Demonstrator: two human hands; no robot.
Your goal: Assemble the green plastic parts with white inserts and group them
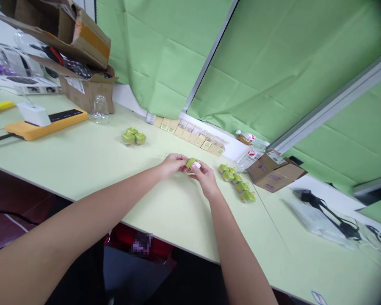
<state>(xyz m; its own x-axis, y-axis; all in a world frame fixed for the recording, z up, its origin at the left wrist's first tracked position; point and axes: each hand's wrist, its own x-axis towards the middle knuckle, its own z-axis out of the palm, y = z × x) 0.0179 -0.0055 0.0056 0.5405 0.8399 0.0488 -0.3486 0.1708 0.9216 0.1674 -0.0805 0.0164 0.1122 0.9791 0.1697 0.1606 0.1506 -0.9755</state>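
Note:
Over the table, both hands meet around a small green-topped container (191, 162) with a whitish part showing. My right hand (205, 176) grips it with the thumb on the whitish part. My left hand (172, 165) has its fingers closed at the container's left side; the fingertips are partly hidden. To the right of my hands stands a row of similar small clear containers with green lids (236, 179). Three more green-lidded containers (133, 137) sit together at the left.
Several small tan boxes (189, 134) line the table's back edge. An orange power strip (53, 123), a glass jar (100, 109) and cardboard boxes (85, 91) occupy the left. On the right are an open carton (273, 171), plastic bottles (252, 148) and black cables (332, 214).

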